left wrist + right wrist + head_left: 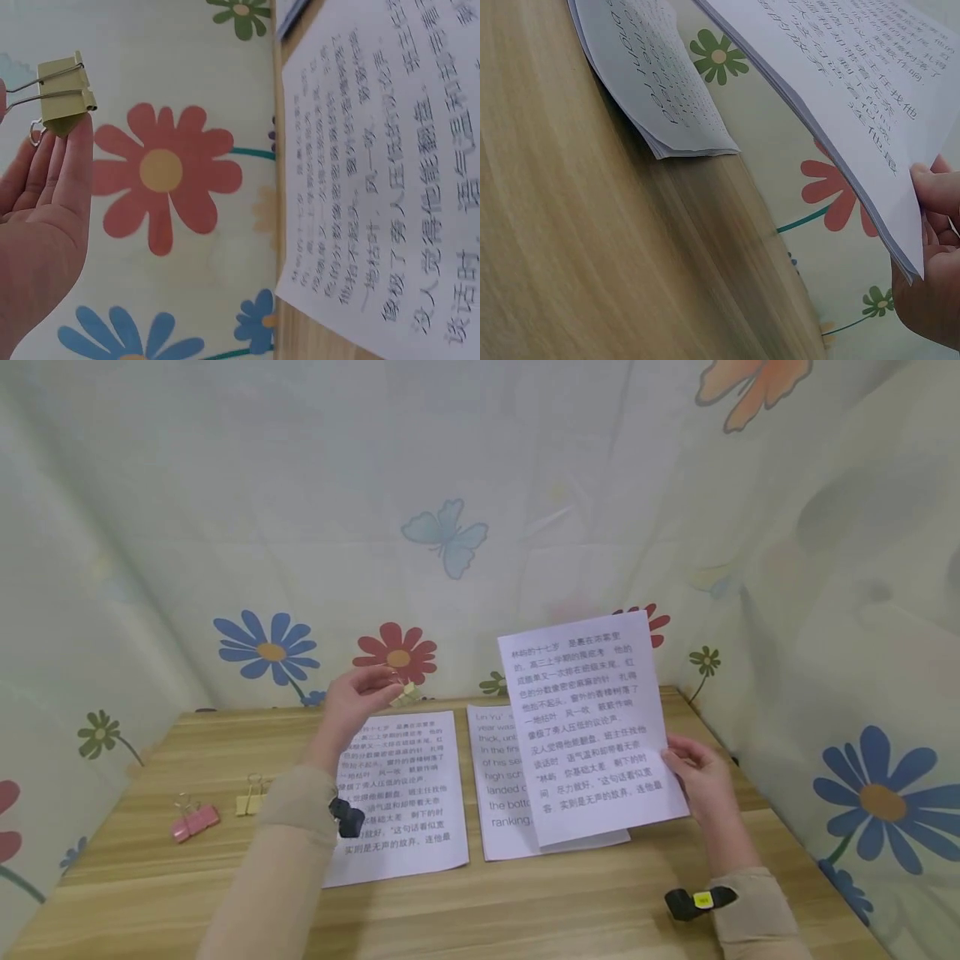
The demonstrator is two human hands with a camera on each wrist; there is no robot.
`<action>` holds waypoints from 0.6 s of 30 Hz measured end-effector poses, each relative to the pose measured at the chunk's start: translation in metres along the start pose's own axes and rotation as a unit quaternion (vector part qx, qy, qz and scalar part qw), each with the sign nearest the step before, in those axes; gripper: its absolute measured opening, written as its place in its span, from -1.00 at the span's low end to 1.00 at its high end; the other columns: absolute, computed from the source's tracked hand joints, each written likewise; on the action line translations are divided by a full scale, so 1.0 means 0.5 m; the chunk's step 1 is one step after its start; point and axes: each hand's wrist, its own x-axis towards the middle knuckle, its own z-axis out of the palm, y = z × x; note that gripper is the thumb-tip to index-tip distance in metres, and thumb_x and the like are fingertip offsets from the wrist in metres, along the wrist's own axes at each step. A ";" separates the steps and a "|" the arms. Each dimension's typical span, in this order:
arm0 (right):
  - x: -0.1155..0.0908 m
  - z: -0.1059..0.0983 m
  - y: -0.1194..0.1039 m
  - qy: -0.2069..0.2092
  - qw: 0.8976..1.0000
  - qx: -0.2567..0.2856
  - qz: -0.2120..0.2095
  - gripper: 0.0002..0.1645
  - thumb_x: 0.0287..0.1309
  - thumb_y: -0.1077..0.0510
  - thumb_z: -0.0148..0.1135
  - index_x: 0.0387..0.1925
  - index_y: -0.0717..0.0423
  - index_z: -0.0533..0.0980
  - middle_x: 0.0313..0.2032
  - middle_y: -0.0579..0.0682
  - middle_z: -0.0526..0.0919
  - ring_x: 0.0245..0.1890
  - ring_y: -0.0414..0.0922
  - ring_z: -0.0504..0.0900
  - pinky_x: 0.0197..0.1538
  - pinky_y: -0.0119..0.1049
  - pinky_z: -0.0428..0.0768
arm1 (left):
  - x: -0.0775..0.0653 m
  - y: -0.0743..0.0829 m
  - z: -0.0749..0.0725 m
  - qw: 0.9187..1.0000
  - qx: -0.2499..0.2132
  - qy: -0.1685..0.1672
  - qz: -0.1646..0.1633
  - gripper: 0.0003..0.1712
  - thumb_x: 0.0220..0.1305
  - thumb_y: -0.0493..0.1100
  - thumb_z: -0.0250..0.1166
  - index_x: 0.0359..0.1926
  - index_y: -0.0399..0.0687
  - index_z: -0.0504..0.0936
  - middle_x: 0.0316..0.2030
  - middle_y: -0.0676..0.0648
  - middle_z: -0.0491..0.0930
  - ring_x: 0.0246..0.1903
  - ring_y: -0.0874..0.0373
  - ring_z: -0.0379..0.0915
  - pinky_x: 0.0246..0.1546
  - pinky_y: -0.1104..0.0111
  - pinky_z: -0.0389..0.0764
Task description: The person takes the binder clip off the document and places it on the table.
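My left hand (358, 706) is raised over the far end of the left paper stack (405, 793), pinching a yellow binder clip (64, 90) by its wire handles. In the left wrist view the clip's body is beside the fingertips. My right hand (701, 777) grips a thin sheaf of printed sheets (585, 727) by its right edge, thumb in front. That sheaf is held up and tilted, its Chinese text facing me. Behind it lies a stack with large English print (501, 777), partly covered by the raised sheaf in the head view.
A pink binder clip (197, 822) and another yellow binder clip (250, 802) lie on the wooden table (150, 893) at the left. A flower-patterned curtain (337, 527) hangs behind the table's far edge and along both sides.
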 end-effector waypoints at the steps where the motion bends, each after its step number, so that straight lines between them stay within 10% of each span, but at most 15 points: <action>1: -0.001 0.000 0.000 0.001 1.000 -0.001 0.002 -0.58 0.34 0.30 0.20 0.21 0.23 0.48 -0.18 -0.08 0.51 -0.30 -0.25 0.59 -0.25 -0.41 0.63 | -0.003 -0.011 -0.012 1.000 0.008 0.001 -0.010 -0.42 0.28 0.00 0.39 0.22 -0.17 0.53 0.07 -0.19 0.60 0.08 -0.03 0.54 0.09 0.32 0.55; 14: 0.003 -0.017 0.021 0.016 0.998 0.049 0.021 -0.67 0.32 0.30 0.22 0.07 -0.01 0.61 -0.18 -0.11 0.50 -0.27 -0.25 0.56 -0.25 -0.46 0.59 | -0.035 -0.116 -0.161 0.995 0.079 -0.027 -0.053 -0.29 0.31 0.05 0.36 0.31 -0.29 0.41 0.14 -0.31 0.52 0.07 -0.07 0.49 -0.11 0.54 0.55; 18: 0.002 -0.021 0.023 0.030 0.998 0.051 0.025 -0.68 0.31 0.31 0.23 0.05 0.00 0.62 -0.20 -0.11 0.50 -0.28 -0.25 0.55 -0.27 -0.47 0.58 | -0.051 -0.130 -0.194 0.991 0.098 -0.043 -0.074 -0.28 0.32 0.05 0.34 0.32 -0.31 0.40 0.17 -0.32 0.50 0.12 -0.15 0.45 0.04 0.31 0.56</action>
